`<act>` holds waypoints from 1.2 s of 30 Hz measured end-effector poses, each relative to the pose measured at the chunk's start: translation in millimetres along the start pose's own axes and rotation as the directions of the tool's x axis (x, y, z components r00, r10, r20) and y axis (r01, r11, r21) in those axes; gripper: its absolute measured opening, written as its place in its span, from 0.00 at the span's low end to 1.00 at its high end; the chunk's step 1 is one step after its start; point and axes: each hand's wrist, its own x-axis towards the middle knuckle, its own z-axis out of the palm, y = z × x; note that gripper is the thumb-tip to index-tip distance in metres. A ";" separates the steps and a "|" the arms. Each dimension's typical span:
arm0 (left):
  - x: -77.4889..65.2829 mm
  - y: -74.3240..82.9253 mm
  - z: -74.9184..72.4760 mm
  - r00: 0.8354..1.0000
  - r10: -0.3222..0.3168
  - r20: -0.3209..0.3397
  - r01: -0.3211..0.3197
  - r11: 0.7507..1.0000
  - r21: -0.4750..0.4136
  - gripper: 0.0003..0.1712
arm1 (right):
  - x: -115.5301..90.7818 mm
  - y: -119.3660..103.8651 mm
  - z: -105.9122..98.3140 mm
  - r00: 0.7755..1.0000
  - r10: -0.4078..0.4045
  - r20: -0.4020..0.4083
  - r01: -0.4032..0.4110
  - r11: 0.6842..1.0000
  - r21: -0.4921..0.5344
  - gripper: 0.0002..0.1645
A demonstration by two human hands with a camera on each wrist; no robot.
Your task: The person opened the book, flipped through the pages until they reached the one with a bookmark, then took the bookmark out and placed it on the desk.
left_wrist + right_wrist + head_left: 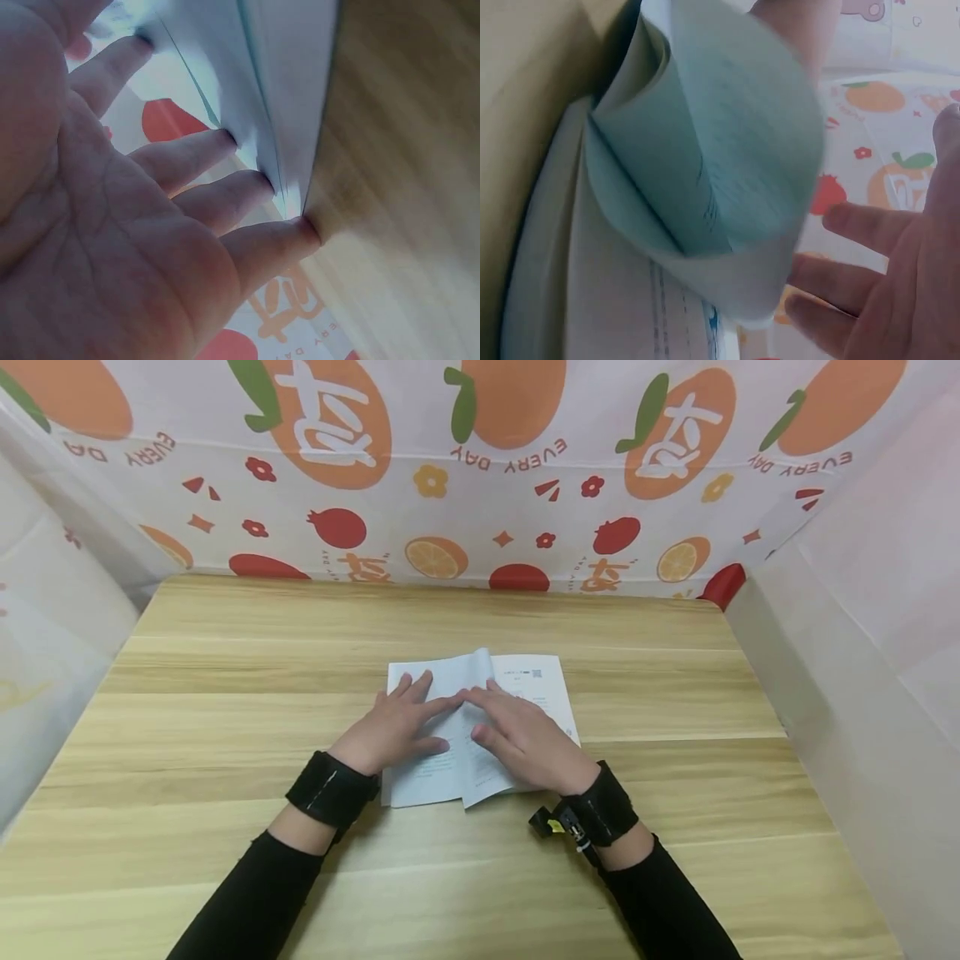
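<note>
An open book (551,685) with printed white pages lies near the middle of the table. My left hand (393,727) rests on the left page with fingers spread; the left wrist view shows its straight fingertips touching the paper. Over the right side, my right hand (536,743) has its fingers extended against a page (480,777) that is lifted and curved near the spine. In the right wrist view that curled page (757,150) stands above the flatter printed pages (622,285), beside the right fingers. The fingertips of both hands come close together near the spine.
The wooden table (225,760) stretches out on all sides of the book. Behind it hangs a fruit-print curtain (465,502), with pale sheets (862,635) at the sides. Black bands (330,793) circle both wrists; a small camera (543,821) is by the right one.
</note>
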 end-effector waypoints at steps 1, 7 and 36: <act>0.2 0.3 0.0 1.000 -0.001 0.001 0.001 1.000 -0.002 0.40 | -0.3 2.2 -0.9 1.000 0.011 -0.016 -0.011 1.000 -0.007 0.37; 3.4 1.3 -0.9 1.000 0.003 -0.008 -0.003 1.000 -0.011 0.37 | -5.1 15.8 -9.3 0.989 0.113 -0.091 -0.118 0.992 -0.051 0.35; -1.9 -0.1 -0.2 0.999 -0.033 -0.037 0.033 0.999 -0.014 0.35 | -10.2 31.2 -14.4 0.894 0.446 0.044 -0.431 0.882 -0.189 0.61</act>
